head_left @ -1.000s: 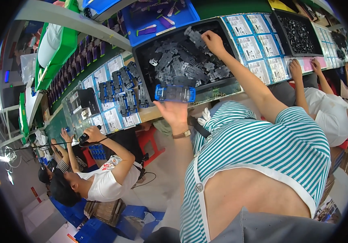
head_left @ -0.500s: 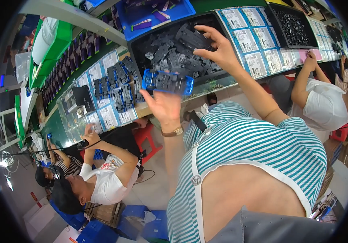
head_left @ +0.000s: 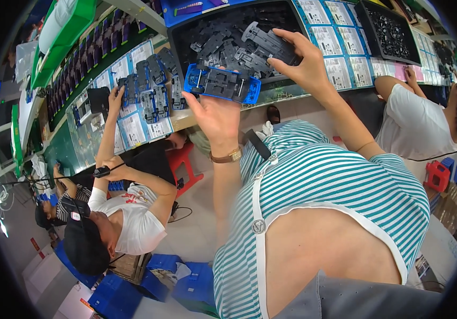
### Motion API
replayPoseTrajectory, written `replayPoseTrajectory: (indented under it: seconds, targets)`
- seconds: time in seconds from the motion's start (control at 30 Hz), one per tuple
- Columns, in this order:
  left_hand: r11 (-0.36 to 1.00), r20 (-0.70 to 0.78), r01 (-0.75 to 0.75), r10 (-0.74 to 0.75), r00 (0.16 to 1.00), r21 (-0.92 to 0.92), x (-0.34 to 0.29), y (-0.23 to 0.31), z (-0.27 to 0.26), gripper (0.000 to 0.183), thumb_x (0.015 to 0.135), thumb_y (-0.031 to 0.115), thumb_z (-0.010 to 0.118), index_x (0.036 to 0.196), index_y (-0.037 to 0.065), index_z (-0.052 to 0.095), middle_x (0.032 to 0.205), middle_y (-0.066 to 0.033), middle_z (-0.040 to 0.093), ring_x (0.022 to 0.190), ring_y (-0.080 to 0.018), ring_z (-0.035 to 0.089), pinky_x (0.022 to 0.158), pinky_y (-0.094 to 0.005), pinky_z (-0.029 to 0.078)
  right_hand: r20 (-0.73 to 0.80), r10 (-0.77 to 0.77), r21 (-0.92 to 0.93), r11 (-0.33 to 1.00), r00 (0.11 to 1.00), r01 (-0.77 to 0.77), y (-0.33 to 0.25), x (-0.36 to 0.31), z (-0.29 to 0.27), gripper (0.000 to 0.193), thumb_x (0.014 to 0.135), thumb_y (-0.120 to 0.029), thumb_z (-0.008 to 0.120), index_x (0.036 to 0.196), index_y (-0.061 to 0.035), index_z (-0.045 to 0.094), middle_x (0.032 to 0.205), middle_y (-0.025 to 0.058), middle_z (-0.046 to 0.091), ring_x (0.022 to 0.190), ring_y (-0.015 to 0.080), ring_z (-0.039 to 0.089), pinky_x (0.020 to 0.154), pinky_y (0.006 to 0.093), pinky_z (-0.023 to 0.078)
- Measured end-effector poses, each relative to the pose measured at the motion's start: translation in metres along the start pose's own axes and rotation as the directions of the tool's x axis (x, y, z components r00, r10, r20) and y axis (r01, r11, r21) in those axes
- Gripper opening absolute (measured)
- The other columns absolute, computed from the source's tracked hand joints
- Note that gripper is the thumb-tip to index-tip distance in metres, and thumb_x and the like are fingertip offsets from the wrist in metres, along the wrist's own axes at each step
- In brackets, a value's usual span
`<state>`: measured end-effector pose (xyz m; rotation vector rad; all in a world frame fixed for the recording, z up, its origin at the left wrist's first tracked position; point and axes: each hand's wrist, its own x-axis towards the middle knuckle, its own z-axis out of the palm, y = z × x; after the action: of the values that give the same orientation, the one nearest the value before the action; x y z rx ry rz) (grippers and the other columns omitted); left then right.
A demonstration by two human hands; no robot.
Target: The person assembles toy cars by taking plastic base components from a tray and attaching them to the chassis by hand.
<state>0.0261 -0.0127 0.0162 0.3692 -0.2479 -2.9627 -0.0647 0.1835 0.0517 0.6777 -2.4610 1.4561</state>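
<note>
On the palm of my left hand (head_left: 219, 121) rests a blue toy car (head_left: 220, 85), turned with its black underside and wheels upward. The fingers of that hand are mostly hidden beneath the car, with the thumb along its near left end. My right hand (head_left: 311, 66) holds a dark grey toy car chassis (head_left: 266, 41) between thumb and fingers, over a black bin (head_left: 180, 45). Loose dark chassis parts (head_left: 231, 50) fill much of the bin below it.
Several blue and black toy cars (head_left: 154, 103) stand in rows on the table at left, where a co-worker's hand (head_left: 115, 98) reaches among them. A blue bin (head_left: 172, 16) sits behind, and a black tray of small dark parts (head_left: 390, 40) lies at right beyond labelled sheets (head_left: 340, 45).
The chassis in my right hand has turned and shows more plainly above the bin. The toy car in my left hand has tilted slightly. A co-worker's arm has stretched out to the cars at left.
</note>
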Motion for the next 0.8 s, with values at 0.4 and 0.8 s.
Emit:
replayPoseTrajectory:
  seconds: [0.4, 0.8]
  targets:
    - [0.987, -0.02, -0.139, 0.141, 0.99, 0.082, -0.015, -0.009, 0.0, 0.071, 0.091, 0.065, 0.048, 0.133, 0.008, 0.051, 0.134, -0.0065, 0.055, 0.124, -0.0225, 0.05, 0.108, -0.0404, 0.036, 0.173, -0.299, 0.101, 0.953, 0.939, 0.285, -0.048, -0.018, 0.052, 0.055, 0.07, -0.018, 0.08, 0.118, 0.0003, 0.061, 0.121, 0.0168, 0.062, 0.107, 0.0323, 0.063, 0.089, 0.0377, 0.053]
    - [0.884, 0.038, -0.28, 0.287, 0.957, 0.376, -0.016, -0.016, -0.006, 0.043, 0.097, 0.034, 0.057, 0.131, 0.009, 0.047, 0.126, -0.0068, 0.056, 0.117, -0.0205, 0.053, 0.102, -0.0375, 0.044, 0.182, -0.285, -0.035, 0.955, 0.941, 0.295, -0.051, -0.024, 0.074, 0.058, 0.068, -0.015, 0.08, 0.121, -0.0017, 0.06, 0.121, 0.0161, 0.062, 0.108, 0.0326, 0.063, 0.091, 0.0386, 0.053]
